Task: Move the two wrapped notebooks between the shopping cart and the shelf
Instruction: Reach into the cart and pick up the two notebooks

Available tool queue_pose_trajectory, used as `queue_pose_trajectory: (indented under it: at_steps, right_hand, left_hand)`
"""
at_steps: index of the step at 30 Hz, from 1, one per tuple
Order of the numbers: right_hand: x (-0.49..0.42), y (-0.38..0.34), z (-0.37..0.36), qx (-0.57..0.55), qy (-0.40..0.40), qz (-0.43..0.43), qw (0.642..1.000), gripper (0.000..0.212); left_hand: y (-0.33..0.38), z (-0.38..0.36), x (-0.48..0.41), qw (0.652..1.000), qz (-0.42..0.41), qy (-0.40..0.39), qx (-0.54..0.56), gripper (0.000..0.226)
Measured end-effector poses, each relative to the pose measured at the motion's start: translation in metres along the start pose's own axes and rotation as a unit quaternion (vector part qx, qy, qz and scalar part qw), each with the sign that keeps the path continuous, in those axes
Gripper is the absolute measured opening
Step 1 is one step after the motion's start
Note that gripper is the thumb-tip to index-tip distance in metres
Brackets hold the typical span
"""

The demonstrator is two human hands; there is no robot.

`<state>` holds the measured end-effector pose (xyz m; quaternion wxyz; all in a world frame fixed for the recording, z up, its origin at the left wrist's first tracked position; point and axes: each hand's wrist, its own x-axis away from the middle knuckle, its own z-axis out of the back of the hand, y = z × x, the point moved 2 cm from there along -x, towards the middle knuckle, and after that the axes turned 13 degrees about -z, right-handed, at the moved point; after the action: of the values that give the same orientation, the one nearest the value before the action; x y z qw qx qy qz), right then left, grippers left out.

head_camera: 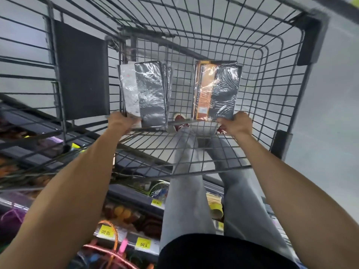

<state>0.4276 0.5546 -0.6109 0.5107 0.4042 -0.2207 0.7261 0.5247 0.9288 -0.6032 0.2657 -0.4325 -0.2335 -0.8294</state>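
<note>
Pinching, with the left hand [120,122], the near short edge of the left notebook [150,94], grey and white under shiny wrap, thumb on top and the remaining digits tucked beneath, out of sight. Gripping likewise, with the right hand [238,124], the near right corner of the right notebook [219,90], orange and grey in the same crinkled film. Holding both well inside the shopping cart [272,55], side by side yet apart, with a strip of bare wire floor between them; not showing plainly whether resting on that floor or hanging just above it. Keeping each long axis running near to far, straight away from the knuckles toward the far wall of the basket, and so probably calling for a lengthwise pull, nearward and upward, over the near rim. Reaching in from the near side with both forearms, each hand touching its own packet. Leaving the shelf [132,200] on the near left, below the left forearm, with yellow price tags [143,244] along its edge; judging from this, placing the left hand closer to it and asking a longer leftward swing of the right. Looking through the wire floor onto grey-trousered legs [186,191]. Skirting a dark panel [81,74] against the cart's left wall.
</note>
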Motion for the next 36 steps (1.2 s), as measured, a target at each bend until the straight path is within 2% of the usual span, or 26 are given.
queue_pose_trajectory:
  at_steps: [2, 4, 6, 8, 9, 11, 12, 13, 15, 17, 19, 21, 23, 26, 29, 32, 36]
  right_hand:
    - [0.0, 0.0, 0.001, 0.002, -0.002, 0.017, 1.0, 0.058]
    - [-0.001, 0.001, 0.001, 0.0, -0.009, 0.026, 1.0, 0.051]
    - [-0.002, 0.003, -0.001, -0.044, -0.033, 0.021, 0.998, 0.045]
    - [-0.001, 0.006, -0.003, -0.138, -0.071, 0.005, 0.988, 0.043]
    - [-0.001, 0.006, -0.003, -0.175, -0.079, -0.003, 0.981, 0.041]
    - [0.0, 0.008, -0.004, -0.202, -0.086, -0.01, 0.976, 0.039]
    - [0.0, 0.008, -0.004, -0.209, -0.093, -0.009, 0.973, 0.044]
    - [0.0, 0.009, -0.005, -0.212, -0.099, -0.011, 0.972, 0.053]
    - [0.004, 0.009, -0.003, -0.221, -0.112, -0.017, 0.969, 0.062]
    - [0.006, 0.01, -0.002, -0.239, -0.14, -0.022, 0.961, 0.048]
    - [0.008, 0.009, 0.001, -0.245, -0.163, -0.025, 0.955, 0.042]
    - [0.012, 0.009, 0.005, -0.246, -0.17, -0.019, 0.954, 0.05]
    - [0.018, 0.006, 0.011, -0.24, -0.16, -0.007, 0.958, 0.058]
    - [0.03, 0.0, 0.02, -0.241, -0.154, 0.007, 0.958, 0.051]
    - [0.048, -0.008, 0.033, -0.26, -0.153, 0.023, 0.953, 0.042]
    - [0.072, -0.019, 0.051, -0.294, -0.165, 0.028, 0.941, 0.047]
    - [0.111, -0.029, 0.085, -0.353, -0.186, 0.037, 0.916, 0.035]
  left_hand:
    - [-0.051, -0.018, -0.058, 1.0, 0.001, -0.008, 0.007, 0.119]
    - [-0.073, -0.028, -0.082, 1.0, 0.004, -0.018, 0.022, 0.14]
    - [-0.068, -0.023, -0.073, 0.997, 0.031, -0.024, 0.069, 0.144]
    - [-0.046, -0.013, -0.045, 0.993, 0.063, -0.002, 0.1, 0.148]
    - [-0.033, -0.009, -0.033, 0.992, 0.061, 0.003, 0.114, 0.14]
    - [-0.018, -0.006, -0.02, 0.99, 0.055, 0.004, 0.133, 0.105]
    - [-0.017, -0.005, -0.021, 0.989, 0.053, -0.002, 0.136, 0.095]
    - [-0.019, -0.007, -0.022, 0.988, 0.061, -0.007, 0.144, 0.098]
    - [-0.051, -0.016, -0.058, 0.986, 0.069, -0.017, 0.154, 0.129]
    - [-0.058, -0.018, -0.063, 0.986, 0.072, -0.025, 0.151, 0.141]
    - [-0.034, -0.011, -0.033, 0.989, 0.064, -0.02, 0.134, 0.127]
    - [-0.016, -0.004, -0.005, 0.994, 0.059, -0.018, 0.09, 0.125]
    - [-0.005, 0.002, 0.012, 0.996, 0.037, -0.021, 0.077, 0.1]
    - [-0.001, 0.009, 0.028, 0.989, -0.004, -0.033, 0.143, 0.055]
    - [0.011, 0.017, 0.056, 0.952, -0.011, -0.044, 0.302, 0.026]
    - [0.031, 0.025, 0.077, 0.923, -0.038, -0.001, 0.384, 0.031]
    - [0.048, 0.04, 0.098, 0.913, -0.117, 0.01, 0.392, 0.024]
